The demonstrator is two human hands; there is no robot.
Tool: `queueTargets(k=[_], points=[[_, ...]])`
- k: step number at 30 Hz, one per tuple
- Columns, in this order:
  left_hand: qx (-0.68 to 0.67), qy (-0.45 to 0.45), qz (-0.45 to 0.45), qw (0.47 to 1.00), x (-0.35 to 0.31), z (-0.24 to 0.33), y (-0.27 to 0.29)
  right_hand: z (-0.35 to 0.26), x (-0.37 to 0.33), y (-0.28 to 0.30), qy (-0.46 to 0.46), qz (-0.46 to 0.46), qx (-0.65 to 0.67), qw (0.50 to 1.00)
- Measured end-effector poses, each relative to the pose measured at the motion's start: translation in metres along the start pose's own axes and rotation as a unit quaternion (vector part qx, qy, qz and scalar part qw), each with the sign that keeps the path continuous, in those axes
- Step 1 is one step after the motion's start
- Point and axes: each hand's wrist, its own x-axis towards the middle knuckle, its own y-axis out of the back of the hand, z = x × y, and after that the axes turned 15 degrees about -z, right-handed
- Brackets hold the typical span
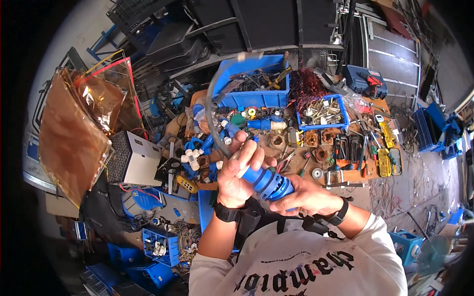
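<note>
A blue industrial plug (pixel 266 182), thick and cylindrical with ribbed rings, is held at a slant between my two hands in front of my chest. My left hand (pixel 239 172) grips its upper end, fingers curled around it. Around the lower end, my right hand (pixel 308 197) is closed, with the thumb along the side. A grey cable (pixel 210 108) rises in a loop from near my left hand; where it joins the plug is hidden by the fingers. On the bench beyond lies a blue and white connector (pixel 266 125), close to a white branched fitting (pixel 191 159).
The cluttered wooden bench (pixel 358 175) carries a large blue crate (pixel 276 98) of tools and a smaller blue tray (pixel 299 118) of metal parts. Hex keys (pixel 349 148) and pliers lie at the right. Brown sheet panels (pixel 69 133) lean at the left beside a white box (pixel 136 153).
</note>
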Motion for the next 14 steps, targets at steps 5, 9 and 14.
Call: queueTargets(k=[5, 9, 14], points=[[0.151, 0.087, 0.255, 0.951, -0.006, 0.002, -0.008, -0.006, 0.004, 0.002, -0.027, 0.074, -0.055, 0.995], [0.206, 0.077, 0.358, 0.907, -0.008, 0.004, -0.019, -0.002, 0.009, 0.002, -0.04, 0.135, -0.185, 0.973], [0.196, 0.085, 0.367, 0.906, 0.002, 0.004, -0.025, 0.013, 0.017, -0.002, 0.023, 0.173, -0.298, 0.938]])
